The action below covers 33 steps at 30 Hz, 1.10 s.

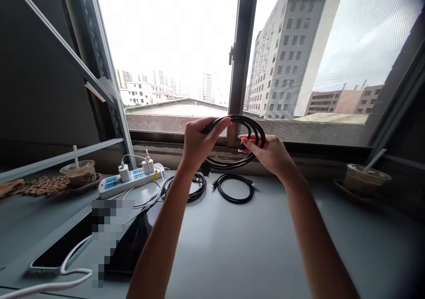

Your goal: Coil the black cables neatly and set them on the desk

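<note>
A black cable (pixel 260 128) wound into a loose coil is held up above the table, in front of the window frame. My left hand (pixel 202 142) grips the coil's left side, thumb pressed along the top. On the other side my right hand (pixel 267 151) is closed round the coil, and a connector end pokes out by its thumb. Below them on the table lies a second coiled black cable (pixel 235 201), with plugs at its upper left and right. Behind my left forearm sits another black coil (pixel 199 195), partly hidden.
A white power strip (pixel 113 191) with chargers stands at the left. Two iced drinks, one left (pixel 79 177) and one right (pixel 365 182), rest on coasters. A phone (pixel 63 246) and a white cord (pixel 49 286) lie at the front left. Someone else's hand (pixel 11 187) shows at the left edge.
</note>
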### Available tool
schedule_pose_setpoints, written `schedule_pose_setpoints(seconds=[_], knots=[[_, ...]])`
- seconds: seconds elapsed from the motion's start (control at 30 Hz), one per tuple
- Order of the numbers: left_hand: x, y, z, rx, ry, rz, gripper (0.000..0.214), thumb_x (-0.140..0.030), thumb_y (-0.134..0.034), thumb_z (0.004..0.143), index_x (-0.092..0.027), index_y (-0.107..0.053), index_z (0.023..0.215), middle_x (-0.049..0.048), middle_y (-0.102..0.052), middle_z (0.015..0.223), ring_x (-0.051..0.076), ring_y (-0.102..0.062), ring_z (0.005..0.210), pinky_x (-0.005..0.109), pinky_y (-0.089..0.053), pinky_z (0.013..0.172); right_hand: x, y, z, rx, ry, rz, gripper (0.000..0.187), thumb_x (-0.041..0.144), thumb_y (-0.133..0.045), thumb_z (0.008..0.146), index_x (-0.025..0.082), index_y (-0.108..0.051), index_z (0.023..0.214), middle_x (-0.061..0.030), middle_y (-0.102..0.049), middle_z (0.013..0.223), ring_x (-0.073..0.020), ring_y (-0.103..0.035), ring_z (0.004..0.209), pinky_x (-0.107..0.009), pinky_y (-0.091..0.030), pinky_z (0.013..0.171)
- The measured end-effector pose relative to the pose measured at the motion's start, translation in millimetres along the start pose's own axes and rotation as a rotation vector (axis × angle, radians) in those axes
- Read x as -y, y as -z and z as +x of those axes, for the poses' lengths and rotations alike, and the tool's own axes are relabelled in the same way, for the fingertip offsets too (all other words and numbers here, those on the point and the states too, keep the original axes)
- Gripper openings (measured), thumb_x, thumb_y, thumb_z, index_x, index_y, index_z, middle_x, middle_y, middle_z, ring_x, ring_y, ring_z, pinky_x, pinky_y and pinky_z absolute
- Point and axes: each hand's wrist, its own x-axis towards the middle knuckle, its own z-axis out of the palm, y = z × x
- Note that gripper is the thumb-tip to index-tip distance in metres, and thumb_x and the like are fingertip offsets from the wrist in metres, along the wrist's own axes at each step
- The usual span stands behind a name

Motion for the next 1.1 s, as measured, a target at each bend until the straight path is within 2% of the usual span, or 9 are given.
schedule_pose_setpoints(seconds=[0.2, 0.43, 0.57, 0.67, 0.73, 0.87, 0.97, 1.03, 1.1], knots=[[-6.0, 0.5, -2.2, -0.016, 0.061, -0.219, 0.025, -0.044, -0.063, 0.071, -0.021, -0.063, 0.061, -0.0074, -0.026, 0.039, 0.005, -0.023, 0.035, 0.024, -0.016, 0.035, 19.5, 12.7, -10.8, -0.054, 0.023, -0.012, 0.029, 0.044, -0.059, 0.076, 0.018, -0.068, 0.085, -0.0040, -0.068, 0.073, -0.0183, -0.066, 0.066, -0.027, -0.048, 0.063], [-6.5, -12.5, -5.9, -0.039, 0.233, -0.451, 0.055, -0.060, -0.049, 0.074, -0.020, -0.025, 0.045, -0.0073, -0.015, 0.042, 0.003, -0.012, 0.033, 0.025, -0.007, 0.032, 42.1, 29.5, -24.2, -0.119, 0.020, 0.153, 0.034, 0.047, -0.068, 0.065, 0.015, -0.064, 0.074, 0.0005, -0.059, 0.053, -0.0143, -0.060, 0.048, -0.021, -0.044, 0.042], [4.3, -21.1, -5.8, -0.076, 0.399, -0.543, 0.053, -0.058, -0.037, 0.081, -0.020, -0.024, 0.046, -0.0069, -0.013, 0.041, 0.004, -0.011, 0.033, 0.024, -0.005, 0.031, 58.8, 27.5, -32.0, -0.062, 0.036, 0.213, 0.038, 0.046, -0.069, 0.064, 0.016, -0.051, 0.050, 0.0056, -0.044, 0.041, -0.0062, -0.046, 0.037, -0.015, -0.033, 0.033], [22.1, -25.3, -5.5, -0.116, 0.449, -0.570, 0.048, -0.054, -0.036, 0.082, -0.020, -0.029, 0.048, -0.0066, -0.016, 0.044, 0.004, -0.013, 0.033, 0.021, -0.007, 0.032, 67.7, 20.9, -37.0, 0.111, -0.015, 0.281, 0.043, 0.047, -0.065, 0.068, 0.016, -0.045, 0.046, 0.0064, -0.037, 0.036, -0.0045, -0.039, 0.031, -0.015, -0.026, 0.028], [34.4, -22.4, -4.3, -0.003, 0.496, -0.585, 0.048, -0.055, -0.039, 0.081, -0.020, -0.029, 0.048, -0.0066, -0.017, 0.044, 0.004, -0.014, 0.033, 0.021, -0.007, 0.033, 67.8, 17.2, -37.7, 0.231, -0.076, 0.310, 0.044, 0.049, -0.059, 0.072, 0.016, -0.046, 0.045, 0.0053, -0.038, 0.035, -0.0051, -0.038, 0.029, -0.016, -0.025, 0.028], [42.1, -1.2, 1.5, 0.411, 0.641, -0.637, 0.056, -0.058, -0.048, 0.075, -0.022, -0.022, 0.042, -0.0079, -0.013, 0.040, 0.003, -0.011, 0.033, 0.022, -0.005, 0.034, 52.2, 16.3, -30.3, 0.327, -0.103, 0.242, 0.049, 0.051, -0.051, 0.077, 0.014, -0.049, 0.045, 0.0005, -0.048, 0.041, -0.0067, -0.044, 0.035, -0.018, -0.033, 0.034], [32.7, 17.1, 6.2, 0.426, 0.669, -0.620, 0.057, -0.058, -0.052, 0.073, -0.021, -0.021, 0.043, -0.0083, -0.015, 0.039, 0.002, -0.013, 0.032, 0.021, -0.008, 0.033, 37.7, 17.0, -22.5, 0.227, -0.015, 0.068, 0.039, 0.049, -0.058, 0.072, 0.014, -0.057, 0.055, -0.0003, -0.055, 0.049, -0.0090, -0.050, 0.044, -0.019, -0.037, 0.040], [25.6, 24.3, 8.3, 0.358, 0.660, -0.590, 0.056, -0.056, -0.053, 0.073, -0.021, -0.022, 0.044, -0.0087, -0.016, 0.040, 0.001, -0.014, 0.031, 0.020, -0.008, 0.032, 33.5, 14.9, -19.4, 0.032, 0.065, -0.033, 0.031, 0.045, -0.065, 0.066, 0.016, -0.063, 0.075, -0.0010, -0.062, 0.064, -0.0119, -0.056, 0.053, -0.021, -0.042, 0.046], [21.3, 26.3, 9.7, 0.280, 0.656, -0.555, 0.055, -0.054, -0.054, 0.074, -0.020, -0.021, 0.046, -0.0092, -0.016, 0.041, 0.000, -0.015, 0.030, 0.018, -0.008, 0.030, 34.3, 10.3, -18.1, -0.184, 0.131, -0.133, 0.042, 0.040, -0.068, 0.065, 0.020, -0.059, 0.101, -0.0026, -0.065, 0.082, -0.0138, -0.058, 0.060, -0.025, -0.046, 0.052]])
